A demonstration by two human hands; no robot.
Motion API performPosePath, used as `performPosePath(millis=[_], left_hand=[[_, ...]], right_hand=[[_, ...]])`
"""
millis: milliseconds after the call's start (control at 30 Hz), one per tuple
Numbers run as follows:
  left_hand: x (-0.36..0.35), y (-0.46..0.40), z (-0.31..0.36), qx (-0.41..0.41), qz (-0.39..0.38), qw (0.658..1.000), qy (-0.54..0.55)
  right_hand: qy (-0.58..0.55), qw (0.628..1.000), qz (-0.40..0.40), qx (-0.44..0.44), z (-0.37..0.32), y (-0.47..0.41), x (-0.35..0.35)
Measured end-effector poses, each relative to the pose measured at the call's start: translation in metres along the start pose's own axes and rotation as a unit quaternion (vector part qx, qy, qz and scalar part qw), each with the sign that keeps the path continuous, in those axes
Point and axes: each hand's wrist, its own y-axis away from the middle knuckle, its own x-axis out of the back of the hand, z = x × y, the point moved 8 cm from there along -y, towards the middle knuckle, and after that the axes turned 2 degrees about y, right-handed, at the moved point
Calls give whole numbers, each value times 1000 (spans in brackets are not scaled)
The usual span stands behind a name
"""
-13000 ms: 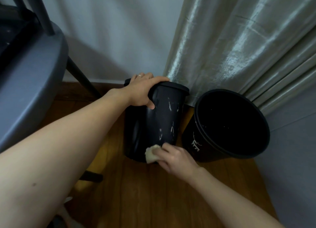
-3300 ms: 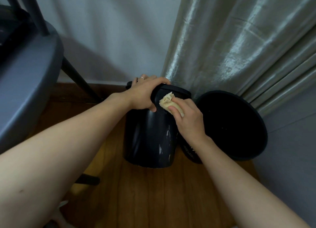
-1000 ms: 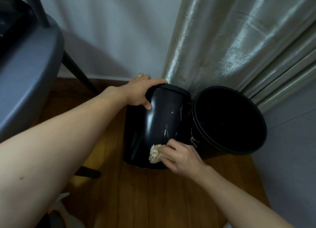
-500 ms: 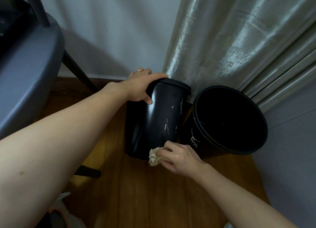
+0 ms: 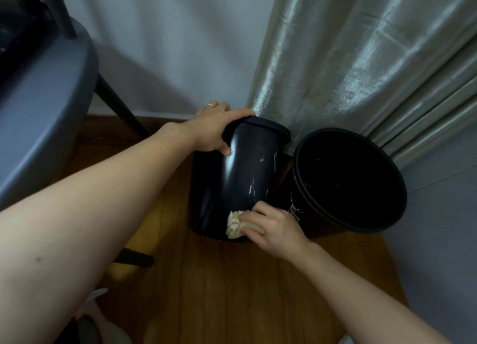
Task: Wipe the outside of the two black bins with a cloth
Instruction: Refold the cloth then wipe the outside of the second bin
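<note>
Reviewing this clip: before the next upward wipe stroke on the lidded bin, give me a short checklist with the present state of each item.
1. Left hand steadies the lidded bin by gripping its top edge: ok.
2. Right hand holds the cloth bunched in its fingers: ok.
3. Cloth touches the bin wall, low near the base: ok.
4. Bin stands flat on the wooden floor: not ok, it is tilted.
5. Pale streaks on the wall above the cloth wiped off: not ok, they show.
6. Open bin on the right wiped outside: cannot tell; pale marks show on its side.
</note>
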Motion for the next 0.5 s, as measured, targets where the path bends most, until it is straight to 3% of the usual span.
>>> performPosePath(millis=[167, 233, 367, 500], left_hand=[[0, 2, -4, 9, 4, 1000, -4], [1, 2, -4, 5, 3, 1000, 0], [1, 1, -1, -2, 0, 1000, 3], [1, 3, -4, 7, 7, 1000, -2]], right_hand=[[-7, 986, 114, -121, 19, -17, 25], [-5, 991, 98, -88, 9, -11, 16], [26, 999, -7, 19, -12, 15, -11], [24, 999, -12, 28, -14, 14, -12]])
